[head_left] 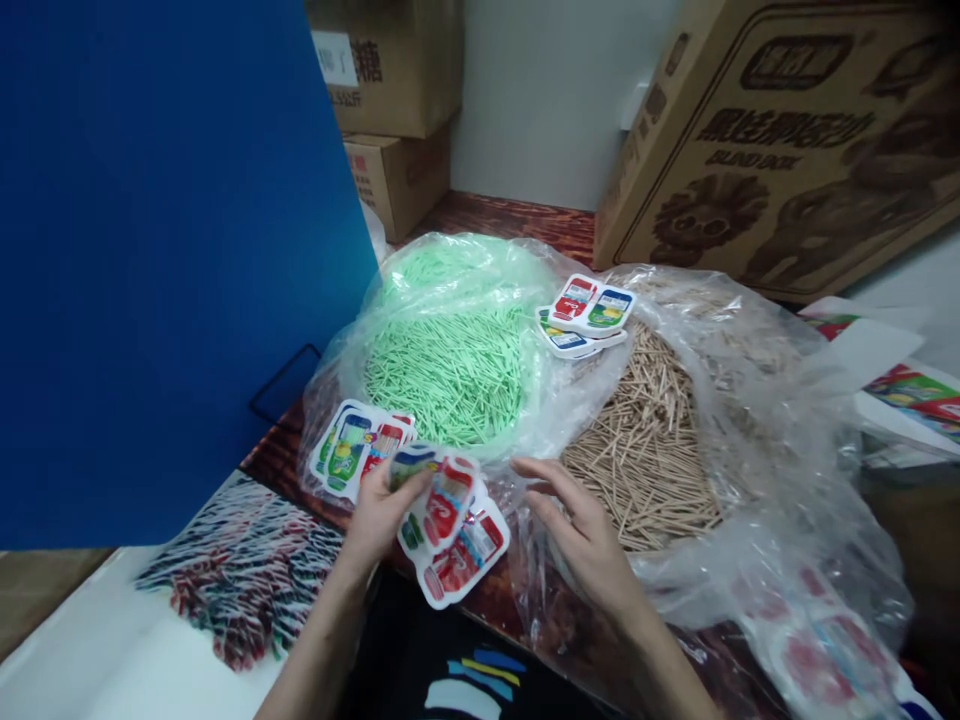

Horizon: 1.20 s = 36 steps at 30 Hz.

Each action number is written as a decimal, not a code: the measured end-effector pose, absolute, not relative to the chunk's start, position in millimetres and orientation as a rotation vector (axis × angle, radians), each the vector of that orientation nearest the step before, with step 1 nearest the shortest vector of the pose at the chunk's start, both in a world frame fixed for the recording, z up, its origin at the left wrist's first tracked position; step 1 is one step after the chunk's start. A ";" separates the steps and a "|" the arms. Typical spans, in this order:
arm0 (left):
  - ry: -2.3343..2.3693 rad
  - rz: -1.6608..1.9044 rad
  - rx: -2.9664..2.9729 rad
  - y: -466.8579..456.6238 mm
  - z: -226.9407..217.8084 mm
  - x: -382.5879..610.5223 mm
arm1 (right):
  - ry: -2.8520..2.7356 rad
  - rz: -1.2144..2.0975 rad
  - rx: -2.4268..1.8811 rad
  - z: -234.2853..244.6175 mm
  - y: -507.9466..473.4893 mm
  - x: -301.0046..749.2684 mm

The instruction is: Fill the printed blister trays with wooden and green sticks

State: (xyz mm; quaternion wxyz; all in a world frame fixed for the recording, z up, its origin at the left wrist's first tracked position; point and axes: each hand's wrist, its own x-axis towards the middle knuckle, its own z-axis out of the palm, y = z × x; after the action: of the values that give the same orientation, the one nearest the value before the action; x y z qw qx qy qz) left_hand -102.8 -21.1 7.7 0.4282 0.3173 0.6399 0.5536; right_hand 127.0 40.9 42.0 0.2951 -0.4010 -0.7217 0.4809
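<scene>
Near the middle of the head view, my left hand [381, 512] pinches a printed die-cut packaging card [452, 492], shaped like two side-by-side jars in red, blue and green. Under it, partly covered, is another such card [480, 545]. Just left of that hand, a small stack of the same cards [352, 448] rests at the edge of a clear plastic bag. My right hand [574, 530] is held apart from the card, fingers spread and nothing in them, beside a bag of thin brown sticks [645, 470]. Behind my hands, thin light-green sticks [450, 375] fill another open bag.
More cards [589, 308] lie between the bags. Cardboard boxes [765, 150] stand at the back right and back left. A large blue panel [165, 260] blocks the left side. Many red-and-white striped pieces [251, 560] lie on a white surface at lower left. Printed cartons [911, 390] are at right.
</scene>
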 end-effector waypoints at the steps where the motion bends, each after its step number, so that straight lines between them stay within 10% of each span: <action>1: 1.670 1.426 0.777 -24.0 8.0 -119.6 | -1.890 1.319 -1.104 38.4 41.1 127.9; 14: 2.828 0.643 1.588 -2.6 -21.4 -205.1 | -1.843 1.523 -1.118 16.7 63.7 87.3; 36: 2.703 1.210 1.385 -13.7 -50.4 -201.7 | -2.451 0.431 -1.504 40.7 207.2 -8.7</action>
State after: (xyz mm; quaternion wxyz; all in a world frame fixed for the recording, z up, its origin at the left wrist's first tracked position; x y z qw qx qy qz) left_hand -201.7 -13.7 -50.4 -0.0637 0.4228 0.8251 0.3693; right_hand -8.7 207.2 40.7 0.1168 -0.5136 -0.8372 0.1472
